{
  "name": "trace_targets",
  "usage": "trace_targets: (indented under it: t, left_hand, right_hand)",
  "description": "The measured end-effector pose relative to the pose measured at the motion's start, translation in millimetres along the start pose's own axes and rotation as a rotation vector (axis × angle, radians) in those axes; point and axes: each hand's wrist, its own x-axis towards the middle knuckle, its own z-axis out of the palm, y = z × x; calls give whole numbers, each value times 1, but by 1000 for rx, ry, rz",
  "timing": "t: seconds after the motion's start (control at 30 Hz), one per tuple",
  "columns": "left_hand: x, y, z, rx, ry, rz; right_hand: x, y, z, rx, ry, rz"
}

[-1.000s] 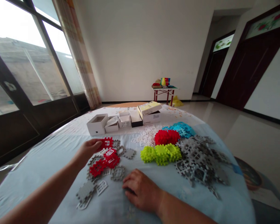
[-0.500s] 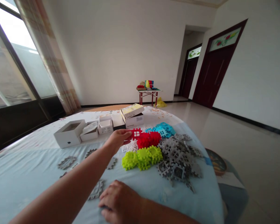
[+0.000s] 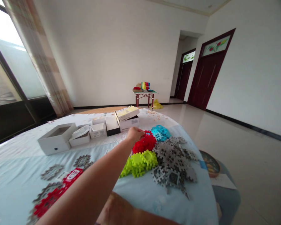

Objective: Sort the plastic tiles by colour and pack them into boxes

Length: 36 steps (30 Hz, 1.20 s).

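Observation:
My left hand (image 3: 136, 135) reaches across to the pile of red interlocking plastic tiles (image 3: 144, 143), its thumb and fingers closed at the top edge of a red tile there. Under my left forearm, low in the view, lies my right hand (image 3: 114, 207); the forearm hides its fingers. Lime green tiles (image 3: 142, 162) lie just in front of the red pile, and blue tiles (image 3: 161, 132) behind it. A heap of grey tiles (image 3: 175, 156) spreads to the right. At lower left, red tiles (image 3: 45, 203) lie among grey toothed pieces (image 3: 51, 172), partly covered by my forearm.
Open white boxes (image 3: 63, 142) stand in a row at the back left of the cloth-covered round table (image 3: 140, 190). A larger box (image 3: 130, 123) with a tilted lid ends the row. Beyond the table's right edge is a stool (image 3: 229, 193) bearing a round dish (image 3: 210, 164).
My left hand has moved right and now touches the red pile. Red tiles at lower left have come into view beside the forearm. My right hand's fingers are now hidden. The camera view has shifted.

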Motion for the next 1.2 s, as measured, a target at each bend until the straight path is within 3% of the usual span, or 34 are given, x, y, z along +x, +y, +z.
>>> trace_targets:
  t: [0.13,0.23,0.43,0.6,0.73,0.9,1.2]
  left_hand:
    - [-4,8,3,114,83,79]
    - [-5,10,-13,152,165,140]
    - [-18,-18,-94,192,270,222]
    - [-59,-72,-168,294,273,188]
    - [-93,-120,-205,411,257,126]
    - [-124,-158,-220,561,184,91]
    - [-153,-171,-210,779,137,87]
  right_hand:
    - [-2,-1,0,-23,6,18]
    - [-2,0,-3,-15,-10,-35]
    - [-3,-4,-15,42,-17,-98]
    - [-6,-9,-18,100,-14,-56]
    - [-8,-9,-14,155,24,-39]
    - [-11,-10,-13,190,45,-20]
    - [-11,-11,-15,207,53,-18]
